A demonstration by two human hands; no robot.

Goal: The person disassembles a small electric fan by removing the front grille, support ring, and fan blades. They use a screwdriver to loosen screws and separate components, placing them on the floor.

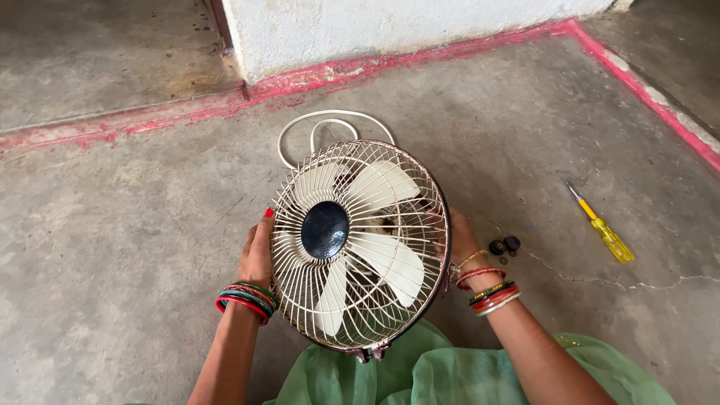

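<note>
A round table fan [358, 244] with a cream wire grille, cream blades and a dark blue centre cap stands tilted on the concrete floor in front of me. My left hand [257, 251] grips the grille's left rim. My right hand [459, 238] holds the right rim, partly hidden behind the wires. Both wrists wear several coloured bangles. The fan's white cord [315, 127] loops on the floor behind it.
A yellow-handled screwdriver [604, 227] lies on the floor to the right. Two small black knobs [504, 245] sit near my right wrist. A white wall [390, 26] with a red-painted floor strip stands behind. Green cloth [450, 375] covers my lap.
</note>
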